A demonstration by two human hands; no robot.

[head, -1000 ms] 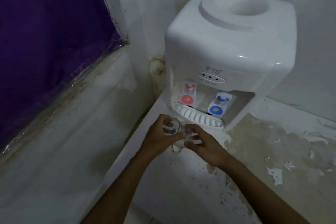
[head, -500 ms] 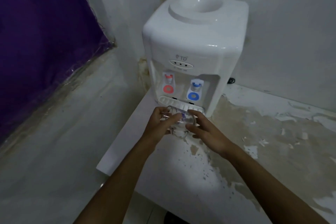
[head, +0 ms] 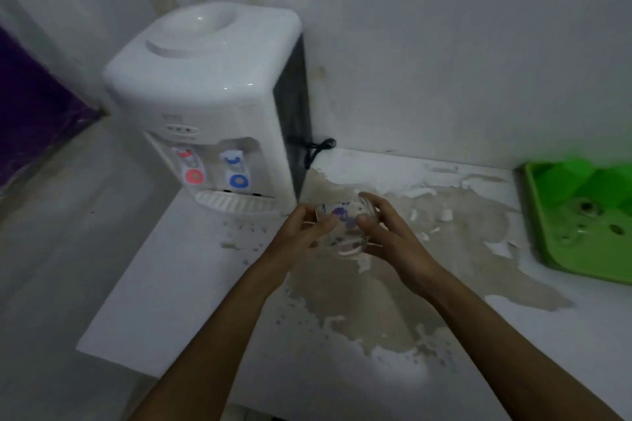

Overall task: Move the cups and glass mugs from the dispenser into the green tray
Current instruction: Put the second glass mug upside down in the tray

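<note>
Both hands, left hand (head: 304, 232) and right hand (head: 393, 239), are clasped around a glass mug (head: 345, 222), which must next be carried to the green tray (head: 547, 249).

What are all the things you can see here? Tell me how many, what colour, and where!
water dispenser: one, white, on the counter against the wall
taps: two, red and blue, on the dispenser's front
power cord: one, black, behind the dispenser
green tray: one, at the counter's far right
counter: one, white with peeling patches
glass mug: one, clear with purple print, held above the counter
left hand and right hand: both holding the mug
</note>
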